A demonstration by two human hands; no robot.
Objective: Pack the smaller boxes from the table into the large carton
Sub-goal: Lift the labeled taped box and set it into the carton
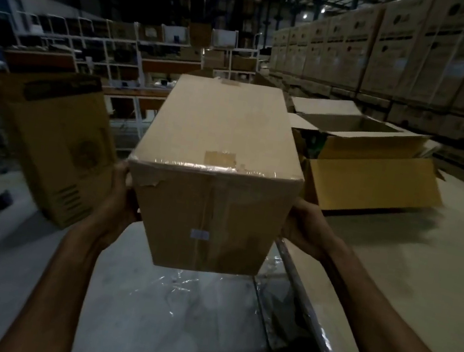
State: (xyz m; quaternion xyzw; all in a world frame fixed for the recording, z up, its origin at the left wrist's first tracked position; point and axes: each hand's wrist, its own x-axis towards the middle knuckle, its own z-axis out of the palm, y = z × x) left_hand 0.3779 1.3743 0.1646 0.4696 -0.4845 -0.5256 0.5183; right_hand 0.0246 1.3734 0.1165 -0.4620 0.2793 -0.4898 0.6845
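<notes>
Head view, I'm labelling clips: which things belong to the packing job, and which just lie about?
Job: taped brown cardboard box, left hand, right hand, open large cardboard carton.
Lying about: tall yellow printed box, stacked brown cartons, white shelving.

No text was legible, small pale label (199, 234) on held box (222, 132) was too blurred, printing on stacked cartons (421, 53) and yellow carton (51, 135) was indistinct.

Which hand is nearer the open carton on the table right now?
Right. The right hand holds the taped box on the side facing the open carton; the left hand holds its far side.
</notes>
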